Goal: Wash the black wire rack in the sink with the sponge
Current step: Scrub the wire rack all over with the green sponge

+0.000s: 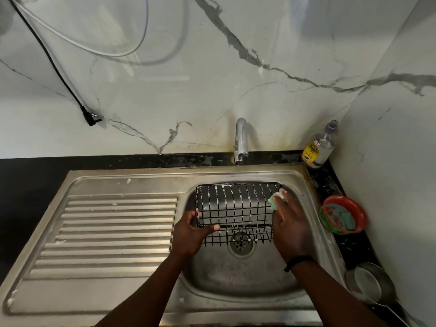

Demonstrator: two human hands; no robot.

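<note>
I look down on a steel sink (304, 185) set in a dark tabletop (28, 185), with a ribbed drainboard (113, 232) to its left and white marble-veined wall panels behind and to the right. A chrome tap (241, 140) stands at the back edge above the basin.

The black wire rack (236, 211) is held up inside the basin over the drain (240, 245), with white suds dotted along its wires. My left hand (191, 234) grasps its near left corner, thumb hooked over the front wire. My right hand (291, 223) grips a green sponge (273, 201) pressed against the rack's right end; the fingertips are foamy and mostly hidden behind the hand, so I cannot make out how much of the sponge there is. A dark band (298, 261) circles that wrist.

On the right strip of tabletop sit a clear soap bottle (319, 147) with a yellow label in the corner, a red-and-green bowl (343, 215) with something bluish inside that I cannot identify, and a metal strainer (370, 284), partly cut off by my forearm. A black plug (92, 116) and cables hang on the wall at upper left.
</note>
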